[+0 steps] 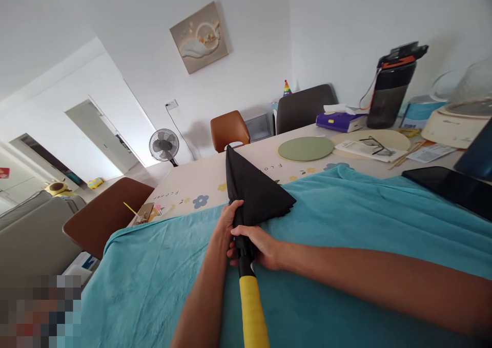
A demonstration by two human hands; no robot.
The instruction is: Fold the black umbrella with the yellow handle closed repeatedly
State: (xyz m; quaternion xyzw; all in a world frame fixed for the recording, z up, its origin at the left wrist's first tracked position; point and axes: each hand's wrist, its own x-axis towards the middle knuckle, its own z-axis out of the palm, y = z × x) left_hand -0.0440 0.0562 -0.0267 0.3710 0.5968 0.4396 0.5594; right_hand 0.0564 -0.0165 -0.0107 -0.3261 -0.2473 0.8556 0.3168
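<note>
A black folded umbrella point(255, 189) with a yellow handle point(253, 312) lies pointing away from me over a teal towel point(346, 225) spread on the table. My left hand point(226, 227) grips the gathered canopy at its base from the left. My right hand point(258, 246) wraps the same spot from the right, just above the black neck of the handle. The canopy's loose fabric fans out to the right of both hands.
Beyond the towel the table point(246, 171) holds a green round mat point(306, 148), glasses on papers point(374, 145), a purple tissue box point(340, 121), a dark jug point(391, 89), a cooker point(457, 122) and a dark tablet point(449, 186). Brown chairs point(105, 215) stand around; a fan point(164, 145) is behind.
</note>
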